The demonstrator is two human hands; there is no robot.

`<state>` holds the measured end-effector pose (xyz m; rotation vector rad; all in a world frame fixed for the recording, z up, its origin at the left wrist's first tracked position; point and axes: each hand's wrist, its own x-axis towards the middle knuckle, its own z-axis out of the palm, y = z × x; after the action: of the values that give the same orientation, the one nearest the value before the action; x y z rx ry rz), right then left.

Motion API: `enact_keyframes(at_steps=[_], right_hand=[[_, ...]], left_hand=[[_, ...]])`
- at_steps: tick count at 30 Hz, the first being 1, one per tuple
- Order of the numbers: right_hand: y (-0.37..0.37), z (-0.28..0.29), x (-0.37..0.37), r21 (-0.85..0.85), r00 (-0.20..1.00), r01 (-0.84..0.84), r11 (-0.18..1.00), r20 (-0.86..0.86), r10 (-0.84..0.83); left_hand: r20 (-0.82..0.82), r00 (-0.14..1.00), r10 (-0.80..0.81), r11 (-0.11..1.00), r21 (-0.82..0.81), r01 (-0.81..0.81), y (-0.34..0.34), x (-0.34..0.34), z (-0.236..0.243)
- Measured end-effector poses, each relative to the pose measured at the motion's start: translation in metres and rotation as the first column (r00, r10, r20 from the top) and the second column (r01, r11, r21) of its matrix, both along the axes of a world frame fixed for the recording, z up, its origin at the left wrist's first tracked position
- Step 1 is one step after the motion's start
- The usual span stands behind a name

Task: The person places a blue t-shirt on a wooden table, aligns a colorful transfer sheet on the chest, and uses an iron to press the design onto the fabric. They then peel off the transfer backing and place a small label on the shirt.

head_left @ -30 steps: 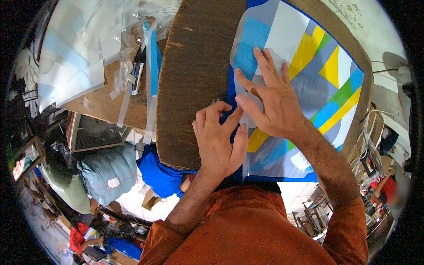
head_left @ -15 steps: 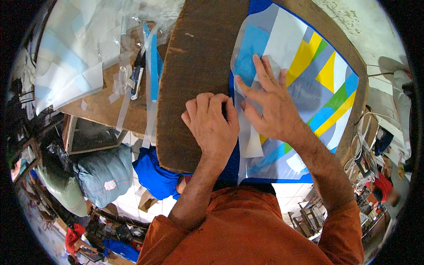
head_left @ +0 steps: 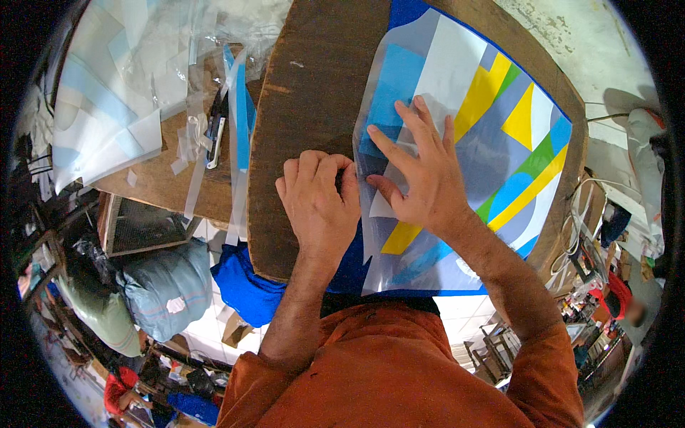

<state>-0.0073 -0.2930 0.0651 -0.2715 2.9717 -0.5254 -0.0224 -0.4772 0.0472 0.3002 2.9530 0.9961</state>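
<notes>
A clear plastic film (head_left: 410, 267) lies over a blue sheet (head_left: 346, 274), with blue, white, yellow, green and grey-violet shapes showing on and through it. My right hand (head_left: 428, 171) rests on the film with fingers spread, beside a blue rectangle (head_left: 399, 75) and a white strip (head_left: 453, 53). My left hand (head_left: 317, 203) is over the brown board, fingers curled and thumb against forefinger, pinching the film's left edge. The fingertips are partly hidden.
A brown board (head_left: 307, 93) borders the film on the left. Beyond it are a utility knife (head_left: 215, 135), tape strips (head_left: 237, 207) and plastic sheets (head_left: 107, 128). Stuffed bags (head_left: 168, 289) and a blue cloth (head_left: 246, 285) lie below. Cables (head_left: 571, 235) hang at the right. People in red sit in the background.
Both hands have shifted left, and the film's left edge has come further left over the board. The white strip under my right hand has moved left too. The view has shifted slightly.
</notes>
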Motion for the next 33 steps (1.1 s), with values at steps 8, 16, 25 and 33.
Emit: enact_keyframes(at_steps=[8, 16, 25, 33], right_hand=[[-0.005, -0.001, 0.003, -0.04, 0.999, 0.021, 0.999, -0.03, -0.022], [-0.001, -0.008, 0.003, 0.062, 1.0, -0.018, 0.998, -0.01, 0.019], [0.001, -0.005, 0.002, 0.035, 1.0, -0.005, 0.999, -0.004, 0.005], [0.01, 0.004, -0.019, -0.018, 0.996, 0.072, 0.997, 0.058, -0.071]], left_hand=[[-0.013, 1.0, -0.009, 0.999, 0.048, 0.009, -0.004, -0.002, -0.002], [-0.041, 0.999, -0.007, 0.999, 0.034, 0.009, -0.003, -0.002, -0.002], [-0.139, 0.954, -0.266, 0.963, 0.01, 0.27, -0.002, -0.003, 0.005], [-0.104, 0.907, -0.408, 0.908, -0.154, 0.39, -0.009, 0.002, -0.008]])
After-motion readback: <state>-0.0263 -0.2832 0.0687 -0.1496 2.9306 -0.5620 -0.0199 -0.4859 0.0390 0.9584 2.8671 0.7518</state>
